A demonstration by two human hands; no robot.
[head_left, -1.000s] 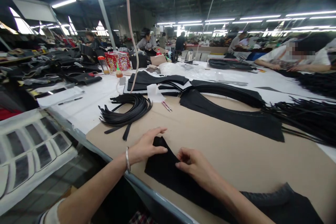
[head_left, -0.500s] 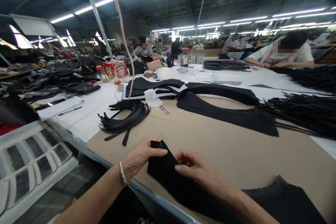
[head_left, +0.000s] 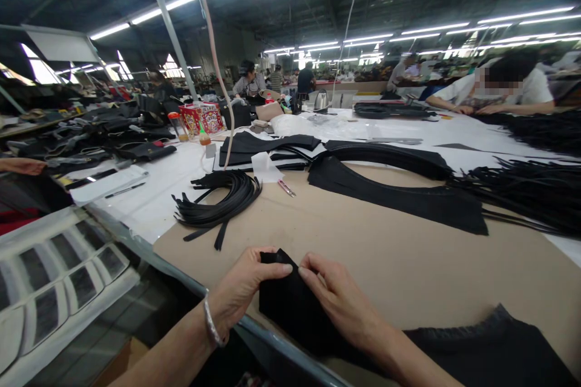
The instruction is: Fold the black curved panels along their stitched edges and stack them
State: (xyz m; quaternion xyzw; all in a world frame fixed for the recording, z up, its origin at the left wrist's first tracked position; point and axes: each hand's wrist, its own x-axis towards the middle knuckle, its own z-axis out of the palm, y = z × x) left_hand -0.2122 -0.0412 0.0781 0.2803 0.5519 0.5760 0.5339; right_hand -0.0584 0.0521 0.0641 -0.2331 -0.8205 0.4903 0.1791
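Note:
Between my hands is a black fabric-like panel point(head_left: 290, 308) with a curved, ridged edge, its long end running right along the table's front edge. My left hand point(head_left: 249, 272) pinches its top corner, thumb on the near face. My right hand point(head_left: 331, 287) pinches the panel's upper edge just right of that corner, thumb and forefinger together. The right forearm hides part of the panel; its far end point(head_left: 494, 344) lies on the brown board. Ahead lie a curled bundle of black strips point(head_left: 218, 202), red-handled thread snips point(head_left: 286, 188) and a white scrap point(head_left: 265, 167).
Stacked curved black panels point(head_left: 394, 193) lie beyond the brown board point(head_left: 363, 248). A heap of black strips point(head_left: 535, 193) sits at right. Left are a pen point(head_left: 126, 190), an orange-capped jar point(head_left: 178, 127) and a red box point(head_left: 202, 118). A co-worker point(head_left: 503, 84) leans over the table at right.
My right hand has moved slightly left and up along the panel's edge, closer to my left hand, and its fingers have closed in a pinch. The left hand keeps its hold.

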